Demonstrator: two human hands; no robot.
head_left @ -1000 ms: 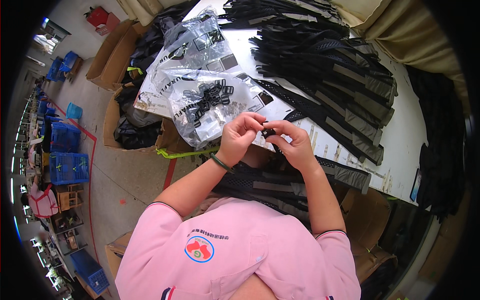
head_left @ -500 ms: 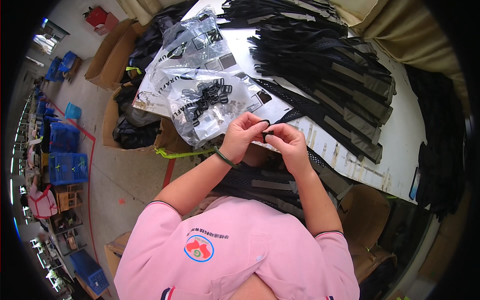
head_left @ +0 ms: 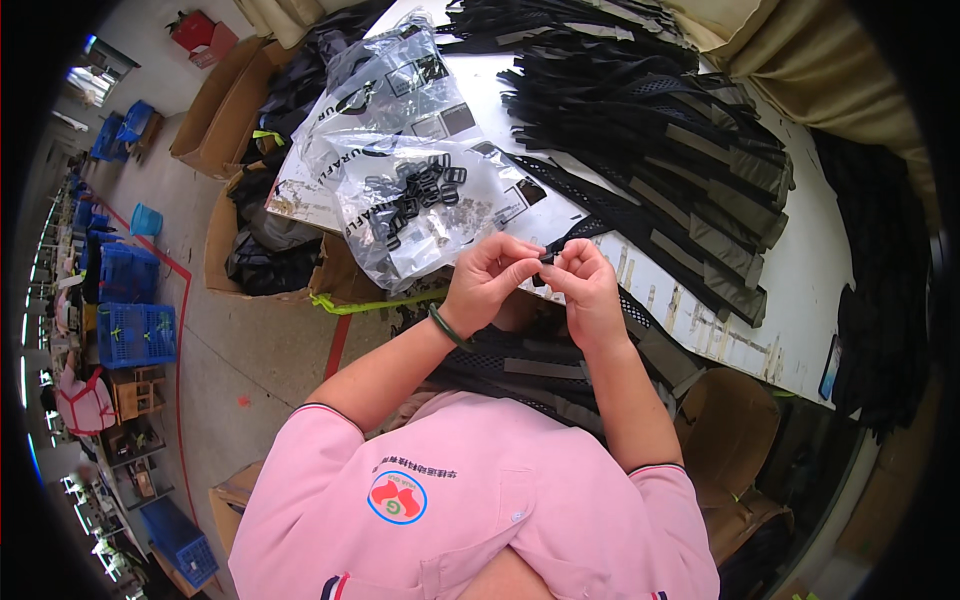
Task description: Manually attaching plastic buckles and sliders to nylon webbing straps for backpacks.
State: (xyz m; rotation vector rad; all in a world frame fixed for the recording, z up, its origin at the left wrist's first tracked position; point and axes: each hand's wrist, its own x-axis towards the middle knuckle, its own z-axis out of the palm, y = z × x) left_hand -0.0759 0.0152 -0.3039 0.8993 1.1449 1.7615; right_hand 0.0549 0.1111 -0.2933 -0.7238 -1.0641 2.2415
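My left hand (head_left: 490, 283) and my right hand (head_left: 585, 290) meet just above the table's near edge. Both are closed in a pinch, fingertips almost touching, on a small black strap end (head_left: 547, 258). Whether a buckle is threaded on it is hidden by the fingers. To the left of my hands, a clear plastic bag (head_left: 395, 130) lies on the white table, with several black slide buckles (head_left: 425, 190) piled on or in it. Black mesh straps with grey patches (head_left: 690, 170) lie fanned out beyond and to the right. More mesh strap (head_left: 545, 368) hangs across my lap.
Cardboard boxes (head_left: 215, 125) holding dark material stand left of the table. Another cardboard box (head_left: 728, 425) is below the table at right. The white tabletop (head_left: 800, 270) has a worn near edge. Blue crates (head_left: 137, 335) stand farther left on the floor. Beige cloth hangs at far right.
My fingertips have drawn closer together on the black piece, and its loop no longer stands up above my left fingers. My left hand has shifted slightly down and right.
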